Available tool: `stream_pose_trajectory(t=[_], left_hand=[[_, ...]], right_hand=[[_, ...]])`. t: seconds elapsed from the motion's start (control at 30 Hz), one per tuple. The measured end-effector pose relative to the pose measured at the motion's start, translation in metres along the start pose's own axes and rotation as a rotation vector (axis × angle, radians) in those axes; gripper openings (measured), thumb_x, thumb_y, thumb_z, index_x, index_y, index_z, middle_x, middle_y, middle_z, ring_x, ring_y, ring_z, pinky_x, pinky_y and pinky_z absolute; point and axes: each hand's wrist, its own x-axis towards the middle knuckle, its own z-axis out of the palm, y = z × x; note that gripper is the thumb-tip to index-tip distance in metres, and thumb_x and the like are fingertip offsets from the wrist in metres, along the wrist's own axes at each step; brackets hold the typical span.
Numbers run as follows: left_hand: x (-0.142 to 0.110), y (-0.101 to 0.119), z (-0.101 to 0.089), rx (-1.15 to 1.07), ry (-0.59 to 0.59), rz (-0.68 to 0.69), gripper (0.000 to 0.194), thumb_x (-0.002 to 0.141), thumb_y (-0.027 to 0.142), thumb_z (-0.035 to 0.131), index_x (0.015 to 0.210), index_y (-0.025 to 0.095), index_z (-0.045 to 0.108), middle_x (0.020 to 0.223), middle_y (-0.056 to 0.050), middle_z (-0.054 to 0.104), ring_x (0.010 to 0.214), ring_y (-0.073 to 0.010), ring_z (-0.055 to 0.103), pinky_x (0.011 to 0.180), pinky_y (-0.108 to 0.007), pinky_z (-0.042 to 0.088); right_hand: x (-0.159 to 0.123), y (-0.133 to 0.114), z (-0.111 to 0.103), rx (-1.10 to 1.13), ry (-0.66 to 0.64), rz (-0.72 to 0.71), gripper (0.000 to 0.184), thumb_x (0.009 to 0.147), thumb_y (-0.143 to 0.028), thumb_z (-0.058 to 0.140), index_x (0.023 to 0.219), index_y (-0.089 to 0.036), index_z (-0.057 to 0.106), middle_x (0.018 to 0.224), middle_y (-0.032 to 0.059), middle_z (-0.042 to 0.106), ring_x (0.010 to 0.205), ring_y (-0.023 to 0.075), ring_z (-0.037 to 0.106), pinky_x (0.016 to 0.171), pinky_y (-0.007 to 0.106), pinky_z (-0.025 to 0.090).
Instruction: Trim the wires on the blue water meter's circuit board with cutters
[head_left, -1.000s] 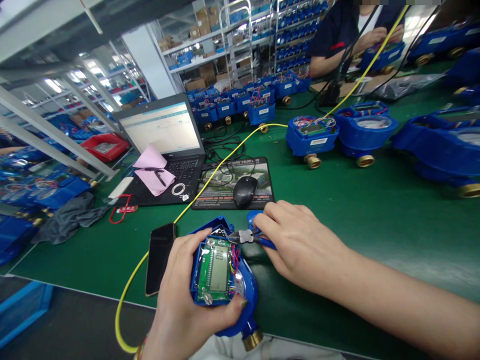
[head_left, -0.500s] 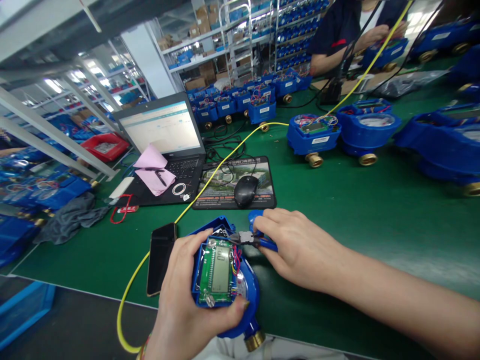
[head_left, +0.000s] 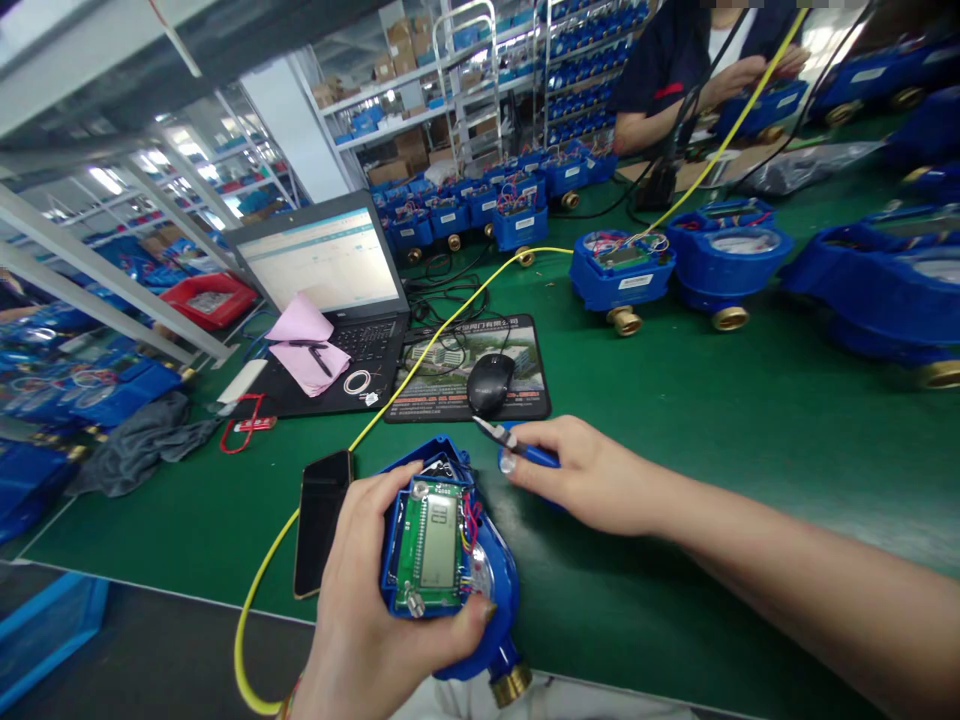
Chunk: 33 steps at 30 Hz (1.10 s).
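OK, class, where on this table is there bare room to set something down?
Widest: the green tabletop right of the mouse mat, between the blue meters behind and the right forearm. Smaller: between that forearm, the held meter and the near edge. Crowded: the left, with laptop, phone and yellow cable, and the meter rows behind the mat.

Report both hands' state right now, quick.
Left hand: closed around the blue meter, thumb at its near side.
Right hand: closed on the pliers, clear of the meter.
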Motion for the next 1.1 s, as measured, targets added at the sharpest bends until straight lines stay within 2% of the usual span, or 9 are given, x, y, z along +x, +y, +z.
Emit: stream_pose_trajectory(t=[0.03, 0.1, 0.2, 0.43, 1.1], left_hand=[[0.000, 0.000, 0.000, 0.000, 0.000, -0.003, 0.060, 0.073, 0.038, 0.068, 0.126, 0.021, 0.045, 0.116, -0.006, 0.051, 0.104, -0.0229, 0.052, 0.092, -0.033, 0.047], [0.000, 0.000, 0.000, -0.003, 0.002, -0.002, 0.060, 0.073, 0.039, 0.068, 0.126, 0.021, 0.045, 0.116, -0.006, 0.050, 0.104, -0.0227, 0.052, 0.093, -0.033, 0.047], [0.000, 0.001, -0.001, -0.012, 0.000, -0.001, 0.060, 0.073, 0.037, 0.068, 0.126, 0.020, 0.045, 0.116, -0.006, 0.050, 0.105, -0.0221, 0.051, 0.095, -0.032, 0.045], [0.002, 0.000, 0.000, -0.007, -0.006, 0.007, 0.061, 0.073, 0.037, 0.068, 0.126, 0.019, 0.045, 0.115, -0.005, 0.050, 0.104, -0.0200, 0.051, 0.095, -0.028, 0.044], [0.003, 0.002, 0.000, 0.002, 0.014, 0.030, 0.059, 0.073, 0.035, 0.068, 0.125, 0.016, 0.046, 0.114, -0.005, 0.051, 0.105, -0.0181, 0.050, 0.096, -0.024, 0.042]], right_hand=[[-0.001, 0.001, -0.002, 0.018, 0.007, -0.015, 0.018, 0.093, -0.022, 0.050, 0.078, -0.015, 0.058, 0.066, -0.0017, 0.053, 0.061, 0.0127, 0.049, 0.058, 0.024, 0.035], [-0.004, 0.002, -0.003, -0.098, 0.073, -0.076, 0.007, 0.088, -0.020, 0.056, 0.088, -0.015, 0.061, 0.079, 0.0022, 0.059, 0.073, 0.0167, 0.054, 0.067, 0.028, 0.038], [-0.011, 0.001, -0.001, -0.348, 0.144, -0.113, 0.015, 0.083, -0.018, 0.060, 0.097, -0.015, 0.062, 0.094, 0.0082, 0.060, 0.088, 0.0246, 0.055, 0.073, 0.035, 0.039], [-0.015, -0.008, 0.000, -0.522, 0.160, -0.105, 0.015, 0.083, -0.020, 0.057, 0.097, -0.017, 0.061, 0.093, 0.0083, 0.058, 0.087, 0.0266, 0.053, 0.071, 0.037, 0.037], [-0.017, -0.006, 0.005, -0.471, 0.199, -0.086, 0.012, 0.082, -0.019, 0.058, 0.094, -0.019, 0.059, 0.092, 0.0074, 0.057, 0.087, 0.0267, 0.052, 0.069, 0.036, 0.034]])
